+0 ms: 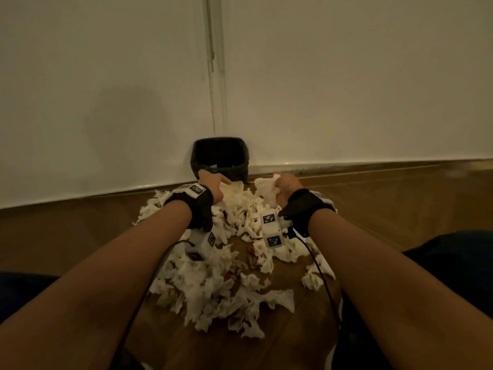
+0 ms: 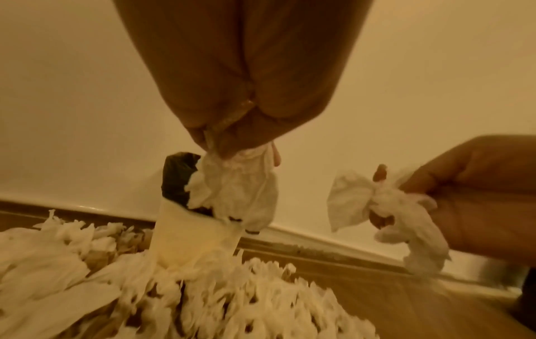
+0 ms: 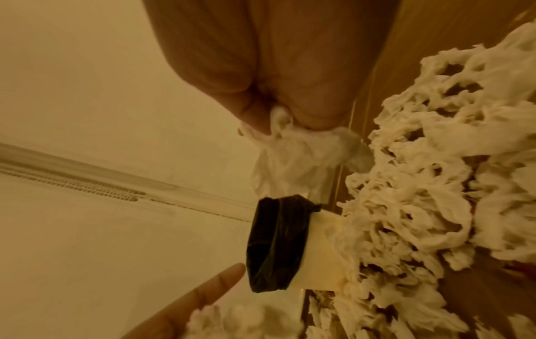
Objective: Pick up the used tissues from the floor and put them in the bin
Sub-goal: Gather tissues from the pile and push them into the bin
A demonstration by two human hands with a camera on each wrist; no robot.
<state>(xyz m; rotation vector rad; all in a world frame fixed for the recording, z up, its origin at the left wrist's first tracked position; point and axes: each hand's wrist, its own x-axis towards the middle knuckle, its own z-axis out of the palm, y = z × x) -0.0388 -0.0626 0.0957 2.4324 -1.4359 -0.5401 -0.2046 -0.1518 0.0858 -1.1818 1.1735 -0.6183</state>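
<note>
A big heap of crumpled white tissues covers the wooden floor in front of me. Beyond it, against the wall, stands a small pale bin with a black liner. My left hand is raised just before the bin's near rim and pinches a tissue that hangs from its fingertips. My right hand is to the right of the bin, lifted over the heap, and grips a bunched tissue. The same bin and the right hand's tissue show in the right wrist view.
A white wall with a vertical seam rises behind the bin, and a skirting strip runs along the floor's edge. Bare wooden floor lies to the right and left of the heap. Cables run from both wrist cameras. My dark-clothed legs flank the heap.
</note>
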